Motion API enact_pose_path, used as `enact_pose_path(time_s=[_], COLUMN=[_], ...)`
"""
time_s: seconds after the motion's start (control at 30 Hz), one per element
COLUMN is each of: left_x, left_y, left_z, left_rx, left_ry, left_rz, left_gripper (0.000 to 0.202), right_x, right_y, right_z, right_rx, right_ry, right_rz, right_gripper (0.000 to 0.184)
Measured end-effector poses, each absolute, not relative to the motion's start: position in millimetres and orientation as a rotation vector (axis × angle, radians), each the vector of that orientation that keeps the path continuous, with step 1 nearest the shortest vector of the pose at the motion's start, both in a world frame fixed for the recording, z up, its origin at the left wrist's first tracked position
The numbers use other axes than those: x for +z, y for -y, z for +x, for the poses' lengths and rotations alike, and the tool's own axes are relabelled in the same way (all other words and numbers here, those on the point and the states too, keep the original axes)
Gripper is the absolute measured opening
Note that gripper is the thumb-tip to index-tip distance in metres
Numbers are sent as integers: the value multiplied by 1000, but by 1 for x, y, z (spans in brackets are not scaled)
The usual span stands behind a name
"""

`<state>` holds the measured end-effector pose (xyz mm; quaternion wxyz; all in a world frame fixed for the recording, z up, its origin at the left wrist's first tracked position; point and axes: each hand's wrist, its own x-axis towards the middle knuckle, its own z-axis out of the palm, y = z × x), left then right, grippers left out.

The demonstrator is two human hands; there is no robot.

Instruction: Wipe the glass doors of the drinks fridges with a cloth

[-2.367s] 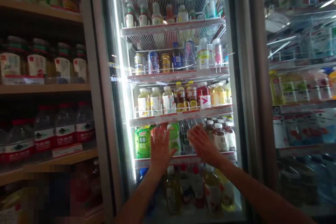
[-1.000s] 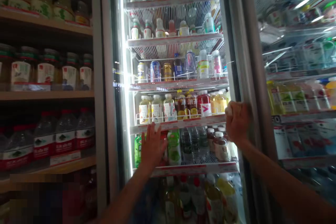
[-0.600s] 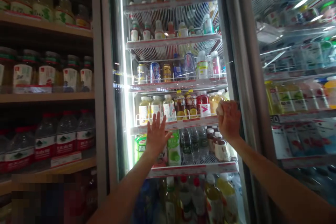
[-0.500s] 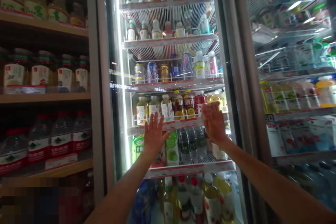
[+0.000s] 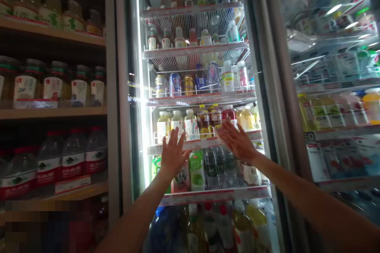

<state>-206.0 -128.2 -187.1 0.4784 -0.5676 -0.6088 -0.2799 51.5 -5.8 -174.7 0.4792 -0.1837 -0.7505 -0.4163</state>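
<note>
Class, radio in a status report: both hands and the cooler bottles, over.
Left hand open, empty, over shelf rail. Right hand open, empty, by red bottle. Anything in the way: cannot tell.

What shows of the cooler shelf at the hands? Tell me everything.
The shelf is white wire, level, fourth from the top in the lit cooler, with a red-and-white label strip along its front. It bears a row of upright bottles: pale yellow at left, darker midway, one red. The left hand and right hand, both open, spread before its front edge; contact cannot be told.
</note>
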Motion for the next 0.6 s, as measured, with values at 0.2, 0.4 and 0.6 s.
enact_pose_path(time_s=[0.2, 0.4, 0.6], left_x=[-171, -154, -118], left_y=[129, 131, 129], left_z=[-203, -204, -194], left_rx=[-790, -752, -696], left_ry=[1524, 1542, 1549], left_rz=[-1313, -1309, -1328], left_gripper=[66, 65, 65], right_x=[-153, -133, -100], right_y=[0, -3, -2], right_z=[65, 72, 50], right_rx=[-787, -790, -791], right_ry=[1499, 1555, 1558], right_rz=[-714, -698, -692], right_gripper=[51, 46, 47])
